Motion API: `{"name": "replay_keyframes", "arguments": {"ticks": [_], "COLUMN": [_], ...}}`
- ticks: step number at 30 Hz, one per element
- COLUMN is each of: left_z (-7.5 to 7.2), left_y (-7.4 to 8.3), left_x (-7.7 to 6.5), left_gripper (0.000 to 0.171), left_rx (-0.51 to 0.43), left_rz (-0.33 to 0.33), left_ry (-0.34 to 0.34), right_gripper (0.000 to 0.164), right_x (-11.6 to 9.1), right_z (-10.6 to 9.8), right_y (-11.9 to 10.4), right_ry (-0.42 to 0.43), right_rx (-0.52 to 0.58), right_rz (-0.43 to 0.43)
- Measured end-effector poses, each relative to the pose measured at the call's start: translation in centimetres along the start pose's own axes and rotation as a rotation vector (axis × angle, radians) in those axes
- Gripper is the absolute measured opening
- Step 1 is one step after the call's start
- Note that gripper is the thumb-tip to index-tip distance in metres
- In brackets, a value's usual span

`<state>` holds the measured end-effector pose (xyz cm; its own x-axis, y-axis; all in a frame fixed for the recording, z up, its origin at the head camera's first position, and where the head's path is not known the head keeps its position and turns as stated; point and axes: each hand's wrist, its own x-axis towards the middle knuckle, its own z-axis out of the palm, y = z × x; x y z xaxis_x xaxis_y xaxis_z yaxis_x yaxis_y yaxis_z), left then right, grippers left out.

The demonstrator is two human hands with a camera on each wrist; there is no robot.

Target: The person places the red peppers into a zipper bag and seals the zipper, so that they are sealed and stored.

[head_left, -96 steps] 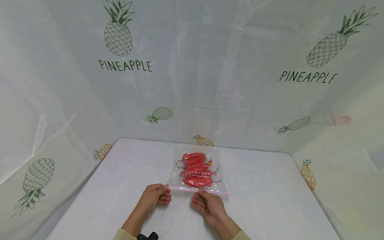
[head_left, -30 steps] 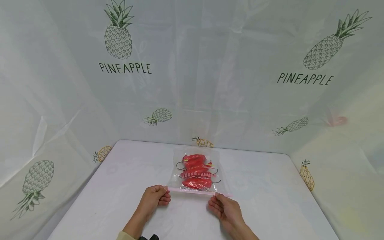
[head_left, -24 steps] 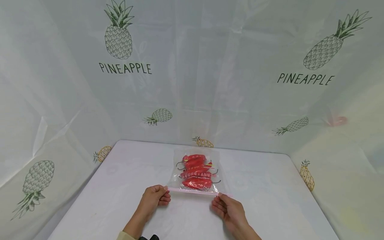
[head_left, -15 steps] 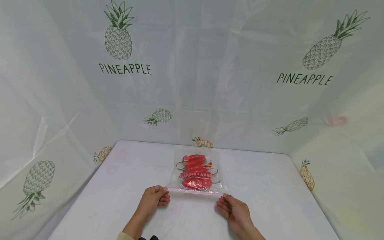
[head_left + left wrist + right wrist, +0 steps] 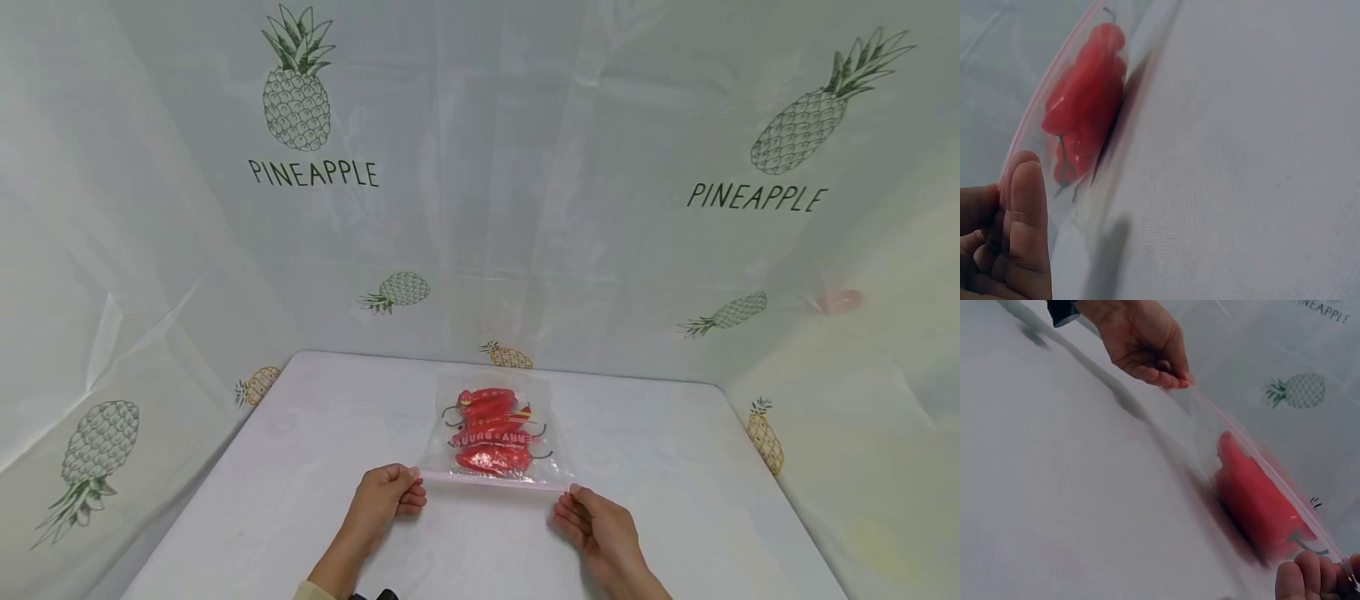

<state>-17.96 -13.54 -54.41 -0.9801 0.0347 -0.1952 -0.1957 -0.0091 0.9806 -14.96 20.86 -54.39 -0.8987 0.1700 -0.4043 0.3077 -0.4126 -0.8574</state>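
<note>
A clear plastic zip bag (image 5: 557, 462) lies on the table with its pink zip strip (image 5: 495, 481) facing me. Inside it are several red peppers (image 5: 491, 458) with dark stems, stacked in a column. Printed lettering on the film reads upside down. My left hand (image 5: 381, 502) pinches the left end of the strip between thumb and forefinger. At the strip's right end, my right hand (image 5: 602, 529) pinches it the same way, other fingers curled below. In the right wrist view the strip runs taut and raised between both hands, the peppers (image 5: 1257, 500) hanging low near the tabletop.
The white table (image 5: 285, 467) has rounded back corners. Behind and on both sides hangs a pale curtain (image 5: 517, 208) printed with pineapples. A black strap piece (image 5: 386, 594) shows beside my left wrist.
My right hand has slid rightward along the pink strip, from its middle to its right end. The left hand stays at the left end, and the peppers keep their places.
</note>
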Motion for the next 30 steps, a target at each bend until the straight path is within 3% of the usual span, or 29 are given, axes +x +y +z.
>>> {"name": "replay_keyframes", "arguments": {"ticks": [7, 14, 21, 24, 26, 28, 30], "left_z": [-0.1, -0.7, -1.5, -2.1, -2.7, -3.3, -4.1], "left_y": [-0.4, -1.0, -1.0, -0.7, -0.3, 0.5, 1.4], "left_x": [-0.8, -0.8, -0.5, -0.7, -0.8, -0.8, -0.6], "left_gripper": [0.032, 0.035, 0.036, 0.034, 0.031, 0.027, 0.023], "left_rx": [-0.012, -0.013, 0.028, 0.107, 0.198, 0.337, 0.545], "left_rz": [-0.056, -0.078, -0.1, -0.093, -0.073, -0.027, 0.075], "left_ry": [-0.029, -0.066, -0.147, -0.133, -0.076, 0.012, 0.107], "right_gripper": [0.026, 0.026, 0.029, 0.031, 0.034, 0.04, 0.047], "right_x": [-0.3, -0.3, 0.1, 0.5, 0.8, 1.1, 1.2], "right_z": [-0.7, -1.2, -2.1, -2.3, -2.5, -2.8, -3.2], "right_y": [0.1, 0.4, -0.1, -0.8, -1.6, -2.7, -3.8], "right_ry": [-0.033, -0.125, -0.166, -0.133, -0.087, -0.048, -0.02], "right_rx": [-0.063, -0.043, -0.054, -0.109, -0.185, -0.309, -0.499], "right_rz": [0.045, 0.104, 0.111, 0.061, 0.004, -0.075, -0.169]}}
